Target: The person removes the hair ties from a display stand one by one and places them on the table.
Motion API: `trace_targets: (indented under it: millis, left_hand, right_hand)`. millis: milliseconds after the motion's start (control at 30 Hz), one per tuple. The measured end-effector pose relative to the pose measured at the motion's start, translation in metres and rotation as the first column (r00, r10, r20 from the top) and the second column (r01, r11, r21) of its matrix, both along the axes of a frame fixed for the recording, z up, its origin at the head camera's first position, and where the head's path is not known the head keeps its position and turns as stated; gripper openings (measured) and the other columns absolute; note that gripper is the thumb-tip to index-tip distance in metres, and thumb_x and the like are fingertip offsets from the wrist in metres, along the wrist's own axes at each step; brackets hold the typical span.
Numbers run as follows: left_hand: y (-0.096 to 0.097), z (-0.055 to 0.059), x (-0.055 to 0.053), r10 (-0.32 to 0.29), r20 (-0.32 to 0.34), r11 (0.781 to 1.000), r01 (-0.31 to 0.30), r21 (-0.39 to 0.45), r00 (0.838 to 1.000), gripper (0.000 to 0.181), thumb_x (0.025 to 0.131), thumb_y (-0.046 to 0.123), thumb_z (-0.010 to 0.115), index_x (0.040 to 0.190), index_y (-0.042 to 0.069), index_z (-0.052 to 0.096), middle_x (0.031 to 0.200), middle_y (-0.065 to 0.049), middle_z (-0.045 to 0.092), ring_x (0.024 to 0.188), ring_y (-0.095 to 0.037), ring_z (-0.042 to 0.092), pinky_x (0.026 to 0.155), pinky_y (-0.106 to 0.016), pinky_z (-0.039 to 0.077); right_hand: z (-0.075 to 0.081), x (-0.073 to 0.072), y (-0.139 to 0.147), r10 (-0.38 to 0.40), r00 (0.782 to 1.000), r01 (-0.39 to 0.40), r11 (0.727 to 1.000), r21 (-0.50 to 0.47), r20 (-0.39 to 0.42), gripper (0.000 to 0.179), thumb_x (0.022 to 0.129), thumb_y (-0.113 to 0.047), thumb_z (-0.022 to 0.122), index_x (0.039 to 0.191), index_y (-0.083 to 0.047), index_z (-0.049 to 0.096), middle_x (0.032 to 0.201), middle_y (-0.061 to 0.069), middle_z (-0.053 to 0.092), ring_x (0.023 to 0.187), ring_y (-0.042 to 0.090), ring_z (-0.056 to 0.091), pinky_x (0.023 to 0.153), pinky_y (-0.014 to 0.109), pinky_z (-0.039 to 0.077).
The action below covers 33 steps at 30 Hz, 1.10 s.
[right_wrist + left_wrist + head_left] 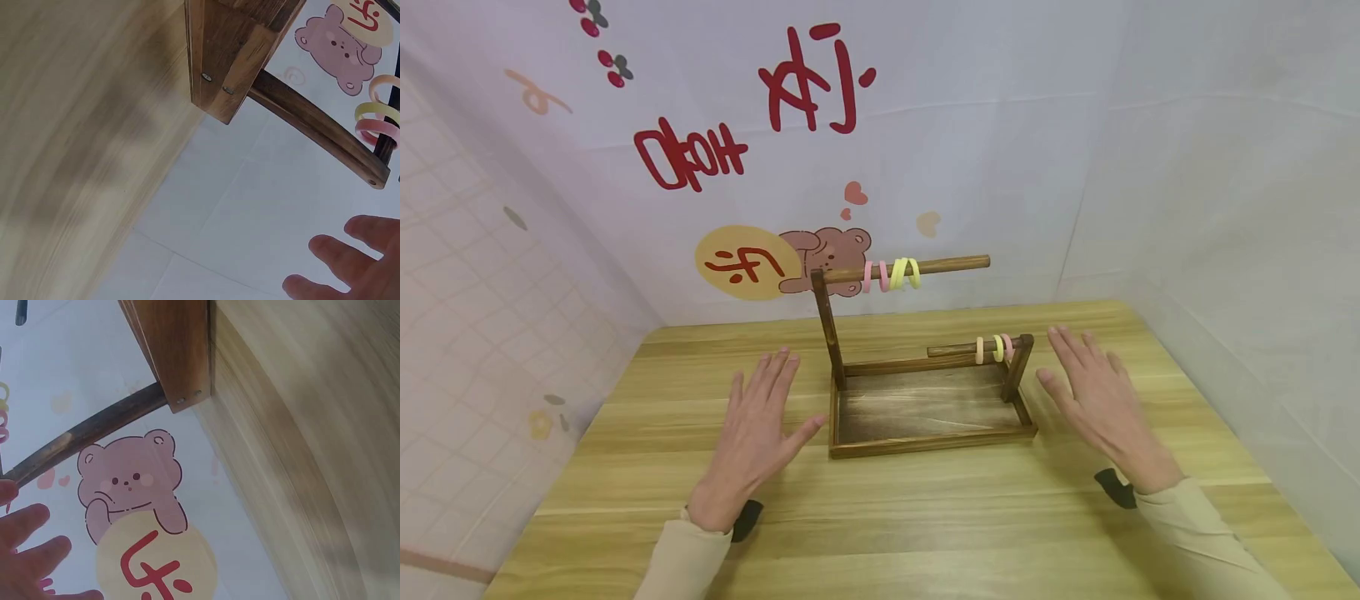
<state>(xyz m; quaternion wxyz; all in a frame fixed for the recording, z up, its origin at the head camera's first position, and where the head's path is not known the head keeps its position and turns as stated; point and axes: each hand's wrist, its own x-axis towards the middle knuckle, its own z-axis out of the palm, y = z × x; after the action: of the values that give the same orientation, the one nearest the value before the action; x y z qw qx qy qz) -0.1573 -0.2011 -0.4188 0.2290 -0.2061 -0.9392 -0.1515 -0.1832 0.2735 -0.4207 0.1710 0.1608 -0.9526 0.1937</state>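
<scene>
A dark wooden rack [925, 445] with a shallow tray base stands on the table. Its tall left post carries a long upper rod [955, 265], on which hang two pink hair ties [867, 277] and some yellow hair ties [898, 274]. From the short right post a lower rod [951, 351] points left, holding an orange hair tie [980, 351], a yellow one [998, 348] and a pink one [375, 132]. My left hand [752, 437] is spread beside the rack's left end, thumb near the tray. My right hand [1097, 396], fingers extended, is by the right post. Both hands hold nothing.
The rack is on a wood-grain table [910, 533]. Behind it hangs a white printed cloth [1000, 150] with a bear drawing [831, 250] and red lettering. More cloth walls line the left and right sides. A dark strap piece [747, 521] shows under the left wrist.
</scene>
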Motion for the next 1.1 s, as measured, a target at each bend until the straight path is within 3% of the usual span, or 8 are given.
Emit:
trace_targets:
  millis: [200, 333, 567, 967, 1033, 1100]
  left_hand:
    - [0.009, 0.002, -0.001, -0.046, -0.1, 0.997, 0.052, 0.051, 0.994, 0.088, 0.101, 0.073, 0.04, 0.153, 0.003, 0.048, 0.159, -0.017, 0.045, 0.146, -0.042, 0.04, 0.119, -0.069, 0.022]
    - [0.017, 0.003, -0.002, -0.079, -0.17, 0.992, 0.094, 0.08, 0.982, 0.083, 0.102, 0.071, 0.039, 0.147, 0.003, 0.054, 0.151, -0.018, 0.054, 0.14, -0.042, 0.048, 0.118, -0.068, 0.025]
    - [0.03, 0.005, -0.005, -0.129, -0.26, 0.983, 0.158, 0.095, 0.957, 0.077, 0.104, 0.066, 0.041, 0.139, 0.001, 0.061, 0.14, -0.018, 0.063, 0.13, -0.041, 0.058, 0.115, -0.067, 0.033]
    - [0.051, 0.005, -0.008, -0.199, -0.27, 0.97, 0.229, 0.085, 0.942, 0.069, 0.105, 0.06, 0.047, 0.141, 0.003, 0.061, 0.141, -0.013, 0.064, 0.13, -0.038, 0.059, 0.113, -0.065, 0.037]
    - [0.055, 0.006, -0.009, -0.211, -0.261, 0.968, 0.238, 0.078, 0.942, 0.068, 0.106, 0.059, 0.046, 0.141, 0.003, 0.061, 0.141, -0.013, 0.064, 0.131, -0.038, 0.058, 0.113, -0.064, 0.038]
    - [0.059, 0.008, -0.009, -0.221, -0.253, 0.968, 0.245, 0.064, 0.942, 0.069, 0.106, 0.06, 0.044, 0.141, 0.003, 0.061, 0.141, -0.012, 0.064, 0.133, -0.036, 0.057, 0.112, -0.063, 0.04]
  right_hand:
    - [0.001, -0.003, -0.003, 0.015, 0.997, -0.02, 0.998, -0.067, -0.081, 0.059, 0.111, -0.036, 0.043, 0.159, -0.002, 0.037, 0.159, 0.025, 0.042, 0.148, 0.05, 0.031, 0.116, 0.071, 0.022]
    - [0.002, -0.005, -0.004, 0.037, 0.99, -0.053, 0.992, -0.115, -0.139, 0.054, 0.112, -0.033, 0.044, 0.153, 0.001, 0.046, 0.152, 0.027, 0.049, 0.142, 0.051, 0.039, 0.113, 0.069, 0.028]
    - [0.004, -0.009, -0.008, 0.092, 0.988, -0.119, 0.965, -0.233, -0.126, 0.047, 0.111, -0.025, 0.05, 0.151, -0.001, 0.05, 0.152, 0.025, 0.05, 0.139, 0.05, 0.044, 0.112, 0.067, 0.034]
    - [0.007, -0.023, -0.011, 0.127, 0.965, -0.19, 0.941, -0.279, -0.23, 0.041, 0.103, -0.01, 0.065, 0.142, -0.001, 0.059, 0.14, 0.021, 0.062, 0.122, 0.044, 0.061, 0.1, 0.061, 0.047]
    - [0.007, -0.025, -0.01, 0.119, 0.965, -0.185, 0.941, -0.285, -0.232, 0.041, 0.101, -0.009, 0.068, 0.141, -0.001, 0.061, 0.138, 0.019, 0.064, 0.116, 0.042, 0.064, 0.1, 0.055, 0.049]
    - [0.007, -0.027, -0.01, 0.109, 0.968, -0.174, 0.939, -0.295, -0.224, 0.041, 0.1, -0.01, 0.07, 0.139, -0.002, 0.063, 0.136, 0.017, 0.066, 0.113, 0.04, 0.066, 0.101, 0.041, 0.051]
